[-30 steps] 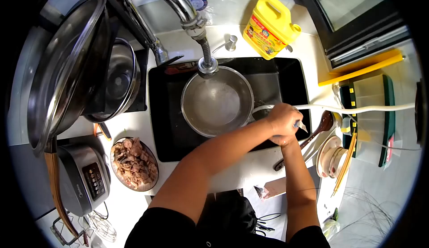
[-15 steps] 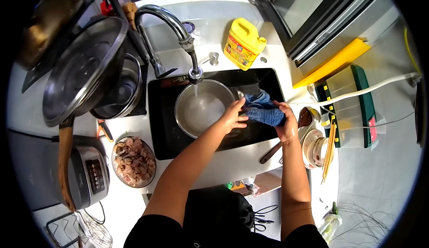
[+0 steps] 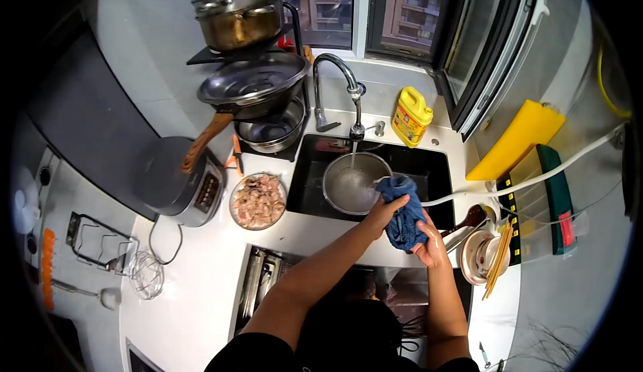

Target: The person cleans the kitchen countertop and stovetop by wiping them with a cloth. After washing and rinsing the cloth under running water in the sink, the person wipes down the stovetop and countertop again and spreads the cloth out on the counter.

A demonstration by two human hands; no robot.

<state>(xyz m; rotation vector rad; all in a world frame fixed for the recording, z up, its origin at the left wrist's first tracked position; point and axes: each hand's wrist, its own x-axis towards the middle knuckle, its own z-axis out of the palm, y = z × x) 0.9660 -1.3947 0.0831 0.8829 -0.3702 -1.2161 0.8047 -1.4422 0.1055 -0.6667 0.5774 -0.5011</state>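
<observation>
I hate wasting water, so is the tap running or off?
Running: a thin stream of water falls from the tap into the metal bowl in the sink.

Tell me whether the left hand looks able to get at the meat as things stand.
Probably yes, once free: the left hand holds the blue cloth along with the right hand. The meat lies uncovered left of the sink, and nothing seems to stand in between.
</observation>
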